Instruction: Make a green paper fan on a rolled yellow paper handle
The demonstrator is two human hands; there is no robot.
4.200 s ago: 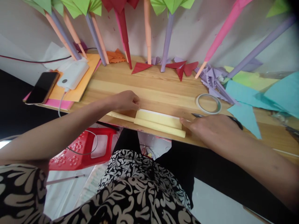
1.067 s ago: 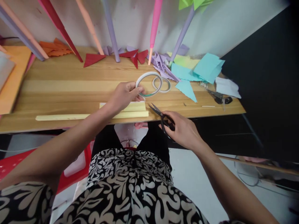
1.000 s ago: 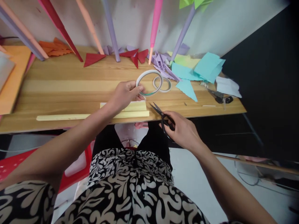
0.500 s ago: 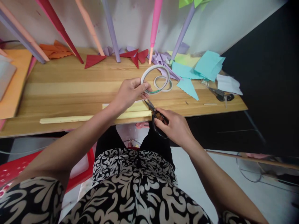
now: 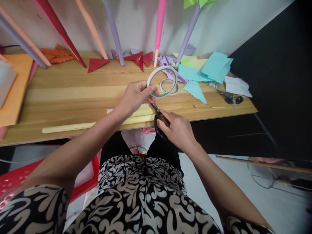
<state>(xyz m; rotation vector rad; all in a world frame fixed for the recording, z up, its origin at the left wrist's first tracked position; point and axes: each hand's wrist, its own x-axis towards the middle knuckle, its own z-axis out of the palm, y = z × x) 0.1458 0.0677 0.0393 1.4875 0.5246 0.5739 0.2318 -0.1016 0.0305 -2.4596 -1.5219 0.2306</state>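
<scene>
My left hand (image 5: 139, 95) pinches a thin white roll of tape (image 5: 174, 75) by its near left rim, held up over the table. In my right hand (image 5: 176, 126) is a pair of black scissors (image 5: 161, 129), its blades closed together and pointing up at the left fingertips. Below the hands, a sheet of yellow paper (image 5: 141, 110) lies near the table's front edge. A rolled yellow paper tube (image 5: 69, 126) runs along that edge, partly covered by my left forearm. Beyond the held roll, a second, smaller roll of tape (image 5: 175, 91) rests on the wood.
Coloured paper tubes, one of them pink (image 5: 159, 29), lean on the wall behind the wooden table (image 5: 73, 89). Turquoise paper (image 5: 216, 68), red folded pieces (image 5: 97, 64) and another pair of scissors (image 5: 230, 97) lie around. Orange sheets (image 5: 18, 87) are stacked at left.
The scissors have shut from slightly open blades, and my right hand has shifted a little left and up. The left hand holds the tape roll in nearly the same place.
</scene>
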